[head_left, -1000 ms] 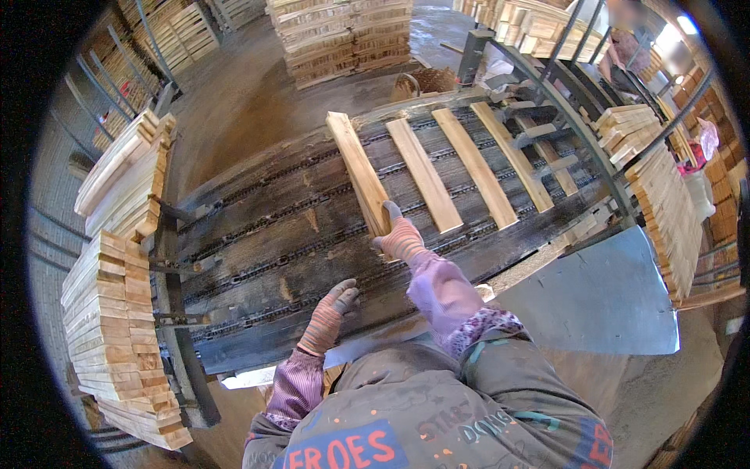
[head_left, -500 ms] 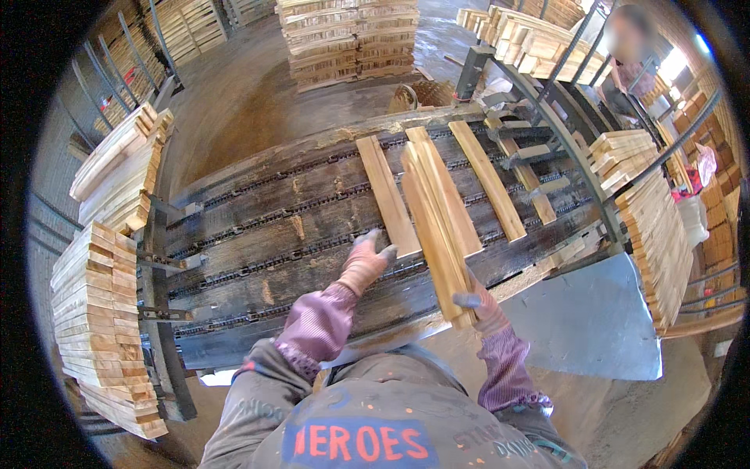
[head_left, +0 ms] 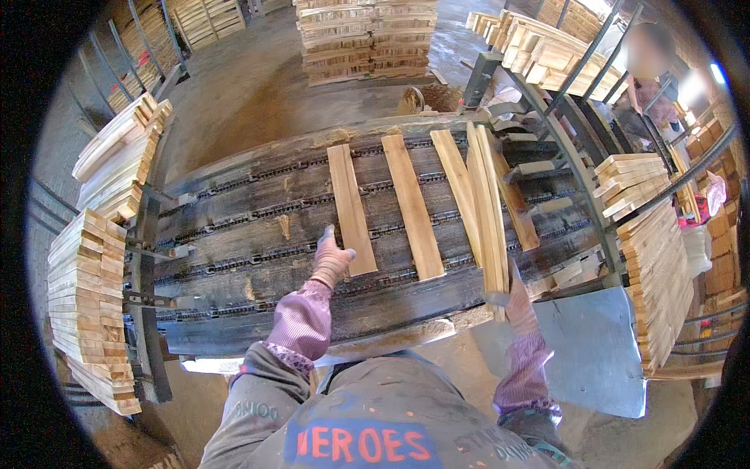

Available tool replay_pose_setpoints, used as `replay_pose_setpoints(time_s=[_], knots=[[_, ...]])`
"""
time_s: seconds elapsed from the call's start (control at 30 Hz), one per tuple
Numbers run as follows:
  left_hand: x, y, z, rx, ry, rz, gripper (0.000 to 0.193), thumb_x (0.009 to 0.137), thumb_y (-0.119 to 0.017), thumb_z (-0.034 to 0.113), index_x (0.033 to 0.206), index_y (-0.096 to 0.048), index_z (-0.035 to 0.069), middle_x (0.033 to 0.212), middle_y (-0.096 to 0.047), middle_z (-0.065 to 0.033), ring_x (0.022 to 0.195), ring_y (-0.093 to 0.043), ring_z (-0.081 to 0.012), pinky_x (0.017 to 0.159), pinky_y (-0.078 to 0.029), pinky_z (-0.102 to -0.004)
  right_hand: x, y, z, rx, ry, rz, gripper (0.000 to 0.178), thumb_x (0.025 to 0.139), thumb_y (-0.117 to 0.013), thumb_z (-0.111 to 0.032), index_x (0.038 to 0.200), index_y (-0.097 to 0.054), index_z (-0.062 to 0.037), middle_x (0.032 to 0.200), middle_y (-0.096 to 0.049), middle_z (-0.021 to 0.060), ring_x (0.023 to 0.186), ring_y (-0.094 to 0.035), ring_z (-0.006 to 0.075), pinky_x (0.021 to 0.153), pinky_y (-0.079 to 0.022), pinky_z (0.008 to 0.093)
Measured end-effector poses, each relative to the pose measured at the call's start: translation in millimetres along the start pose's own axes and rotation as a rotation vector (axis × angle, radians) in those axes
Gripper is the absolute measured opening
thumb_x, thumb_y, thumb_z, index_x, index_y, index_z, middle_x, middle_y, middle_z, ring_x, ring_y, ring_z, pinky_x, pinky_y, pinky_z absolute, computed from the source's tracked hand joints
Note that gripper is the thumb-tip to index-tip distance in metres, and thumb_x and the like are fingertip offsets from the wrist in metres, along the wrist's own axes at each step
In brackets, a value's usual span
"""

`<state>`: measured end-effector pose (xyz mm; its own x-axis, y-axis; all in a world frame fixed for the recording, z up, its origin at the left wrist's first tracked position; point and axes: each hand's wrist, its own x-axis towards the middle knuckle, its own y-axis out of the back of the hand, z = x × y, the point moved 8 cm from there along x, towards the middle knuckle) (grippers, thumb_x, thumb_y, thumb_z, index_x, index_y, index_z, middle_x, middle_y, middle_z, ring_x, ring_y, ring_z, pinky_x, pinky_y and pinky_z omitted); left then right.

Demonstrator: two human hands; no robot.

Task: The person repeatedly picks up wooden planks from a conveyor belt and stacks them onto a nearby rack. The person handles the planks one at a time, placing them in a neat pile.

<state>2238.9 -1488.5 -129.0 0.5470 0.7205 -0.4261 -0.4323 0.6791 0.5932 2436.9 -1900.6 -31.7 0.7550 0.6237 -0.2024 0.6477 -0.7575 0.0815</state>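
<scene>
My left hand (head_left: 332, 259), in a worn glove, is open with its fingers apart. It is beside the lower end of the leftmost wooden board (head_left: 352, 211) and holds nothing. My right hand (head_left: 519, 303) grips the near end of a small stack of wooden boards (head_left: 491, 227), which points away from me over the conveyor. Left of that stack lie a flat board (head_left: 412, 207) and a slightly slanted board (head_left: 456, 187), partly covered by the stack. Another board (head_left: 517, 199) lies on its right. All rest across the dark chain conveyor (head_left: 234, 242).
Piled boards (head_left: 90, 289) stand left of the conveyor behind a metal post. More stacked boards (head_left: 656, 273) are at the right, past a metal rail and a grey metal sheet (head_left: 601, 344). A tall board pile (head_left: 367, 39) stands beyond. A person (head_left: 652, 86) is at the far right.
My right hand has swung the held boards to the right and more upright. My left hand has moved left. The boards on the conveyor appear further left.
</scene>
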Motion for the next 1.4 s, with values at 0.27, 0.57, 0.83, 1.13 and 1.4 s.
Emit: replay_pose_setpoints(time_s=[0.27, 0.57, 0.83, 1.13, 1.4], knots=[[-47, -16, 39, 0.530, 0.042, 0.145, 0.107, 0.075, -0.081, 0.064, 0.159, -0.033, 0.019, 0.163, -0.028, -0.0181, 0.146, -0.036, -0.0430, 0.117, -0.037, -0.0545, 110, -28, -18, -0.129, 0.110, -0.019, 0.106, 0.063, -0.091, -0.010, 0.154, -0.037, -0.0029, 0.127, -0.063, 0.0148, 0.114, -0.061, 0.0242, 0.098, -0.053, 0.0366], [-52, 28, -5, -1.086, -0.020, -0.274, 0.071, 0.075, -0.060, 0.006, 0.143, -0.048, -0.004, 0.110, -0.066, -0.0137, 0.103, -0.070, -0.0321, 0.091, -0.062, -0.0442, 102, -72, 23, 0.137, -0.096, -0.274, 0.107, 0.067, -0.093, -0.028, 0.156, -0.037, -0.0070, 0.125, -0.063, 0.0112, 0.108, -0.064, 0.0219, 0.088, -0.060, 0.0349], [-94, 7, -22, -1.388, 0.076, -0.452, 0.075, 0.068, -0.056, 0.001, 0.143, -0.050, 0.001, 0.122, -0.067, -0.0189, 0.110, -0.069, -0.0355, 0.096, -0.060, -0.0489, 81, -95, 35, 0.281, -0.154, -0.350, 0.091, 0.073, -0.089, -0.030, 0.151, -0.047, -0.0099, 0.118, -0.066, 0.0066, 0.100, -0.067, 0.0170, 0.081, -0.062, 0.0322], [-124, 3, 45, -1.203, -0.210, -0.363, 0.098, 0.074, -0.071, 0.011, 0.163, -0.029, 0.018, 0.140, -0.058, -0.0137, 0.120, -0.064, -0.0293, 0.101, -0.056, -0.0443, 40, -140, 0, 0.541, -0.217, -0.410, 0.080, 0.080, -0.083, -0.029, 0.149, -0.048, -0.0084, 0.108, -0.068, 0.0132, 0.092, -0.072, 0.0248, 0.078, -0.063, 0.0369], [-155, -38, 65, -0.750, -0.306, -0.319, 0.114, 0.080, -0.089, 0.023, 0.166, -0.016, 0.010, 0.156, -0.042, -0.0174, 0.139, -0.044, -0.0261, 0.115, -0.037, -0.0378, 26, -179, 17, 0.417, -0.274, -0.374, 0.092, 0.085, -0.082, -0.033, 0.161, -0.033, -0.0144, 0.137, -0.058, 0.0084, 0.119, -0.061, 0.0200, 0.095, -0.056, 0.0354]])
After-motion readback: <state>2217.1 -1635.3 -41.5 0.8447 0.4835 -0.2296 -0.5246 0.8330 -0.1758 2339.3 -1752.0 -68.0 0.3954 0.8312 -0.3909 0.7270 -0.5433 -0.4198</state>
